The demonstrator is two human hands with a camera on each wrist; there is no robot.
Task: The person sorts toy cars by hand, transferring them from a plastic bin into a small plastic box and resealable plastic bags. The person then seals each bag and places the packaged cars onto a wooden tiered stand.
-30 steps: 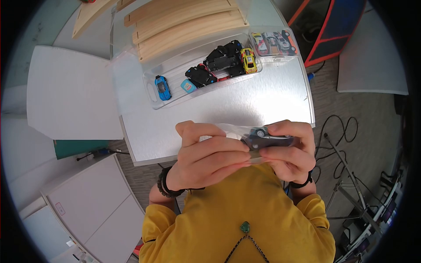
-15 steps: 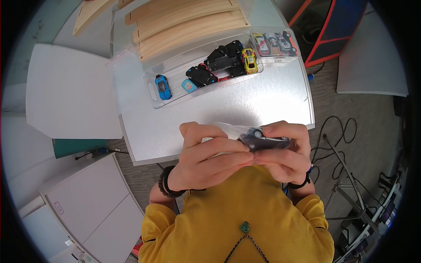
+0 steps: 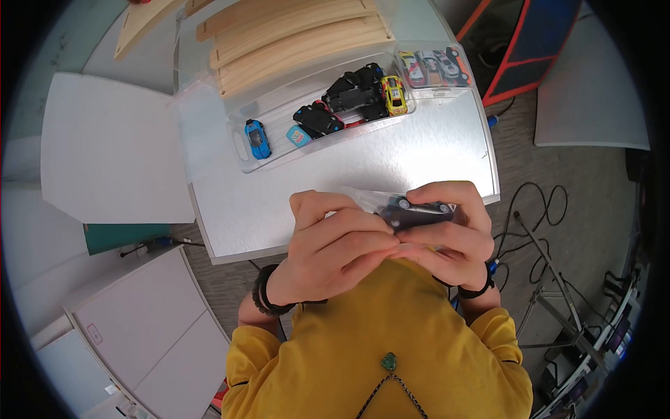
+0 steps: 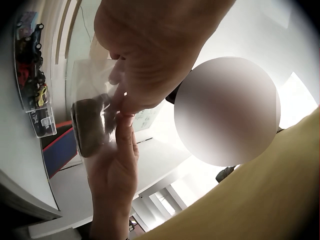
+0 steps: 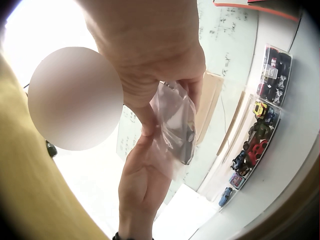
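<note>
In the head view a dark toy car [image 3: 417, 214] lies inside a clear plastic bag [image 3: 359, 197], raised over the table's near edge. My left hand [image 3: 338, 244] pinches the bag at the car's left end, fingers bent. From the right, my right hand [image 3: 460, 227] grips the car through the plastic, forefinger over its top. The two hands' fingertips meet just below the car. In the right wrist view the bag [image 5: 172, 120] looks creased and shiny around the car. The left wrist view shows the car's dark underside [image 4: 90, 127] through the plastic.
On the silver table [image 3: 251, 216] stands a long clear bin [image 3: 279, 162] with several toy cars, among them a blue car [image 3: 257, 139] and a yellow car [image 3: 394, 96]. A smaller clear box [image 3: 434, 68] of cars adjoins its right end. Curved wooden boards [image 3: 300, 45] lie behind.
My right hand has moved slightly left and up, and its lower fingers have come in to the left hand's fingertips. The bagged car has shifted left with it; the left hand stays nearly in place.
</note>
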